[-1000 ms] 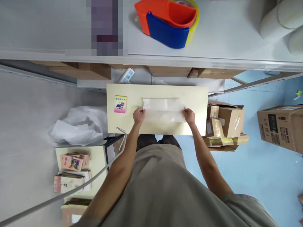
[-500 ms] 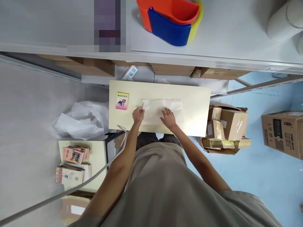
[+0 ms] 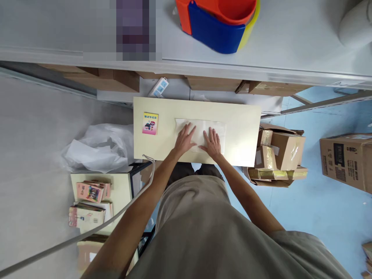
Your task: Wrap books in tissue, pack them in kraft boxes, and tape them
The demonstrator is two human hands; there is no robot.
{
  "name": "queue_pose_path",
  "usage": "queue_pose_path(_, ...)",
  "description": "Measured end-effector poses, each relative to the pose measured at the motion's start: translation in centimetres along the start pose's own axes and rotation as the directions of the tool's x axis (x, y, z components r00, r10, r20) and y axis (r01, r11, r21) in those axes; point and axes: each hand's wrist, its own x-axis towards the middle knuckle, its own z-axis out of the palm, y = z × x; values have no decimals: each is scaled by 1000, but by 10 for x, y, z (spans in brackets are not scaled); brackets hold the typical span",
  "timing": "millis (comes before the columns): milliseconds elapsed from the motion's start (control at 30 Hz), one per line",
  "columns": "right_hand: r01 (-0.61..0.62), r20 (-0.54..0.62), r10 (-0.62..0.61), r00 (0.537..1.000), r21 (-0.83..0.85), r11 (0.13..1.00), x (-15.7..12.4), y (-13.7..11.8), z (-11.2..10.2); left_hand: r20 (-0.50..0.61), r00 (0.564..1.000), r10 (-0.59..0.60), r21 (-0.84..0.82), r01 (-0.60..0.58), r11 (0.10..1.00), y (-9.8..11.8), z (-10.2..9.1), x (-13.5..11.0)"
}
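A white sheet, thin like paper or plastic film, lies flat on the pale yellow table. My left hand rests on its left part with fingers spread. On the right part lies my right hand, palm down and fingers apart. Both hands press on the sheet without gripping it. To the left on the same table is a small book with a yellow and pink cover and a cartoon figure.
Ahead is a grey shelf bearing an orange and blue tape dispenser. A power strip lies beneath it. Cardboard boxes stand right, a white plastic bag left. A grey cable crosses by my left arm.
My left hand has let go of the sheet's left edge and moved right, opening flat on it. My right hand has shifted slightly right. The sheet looks flatter.
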Motion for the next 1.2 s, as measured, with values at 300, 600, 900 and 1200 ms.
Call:
queue_pose_path(300, -35, 28, 37, 999, -70, 997, -16, 51, -33, 174, 985, 6, 141, -31, 989, -48, -5, 4)
queue_pose_path(600, 91, 123, -91, 988, 5, 996, 35, -47, -10, 74, 994, 83, 33, -86, 996, -6, 21, 5)
queue_pose_path(900, -41, 152, 57, 987, -105, 994, -8, 40, -35, 176, 977, 122, 49, -133, 990, -38, 8, 4)
queue_pose_path(1200, -229, -5, 229, 973, -54, 972, 6, -33, -11, -18, 968, 251, -230, -249, 941, -61, -3, 0)
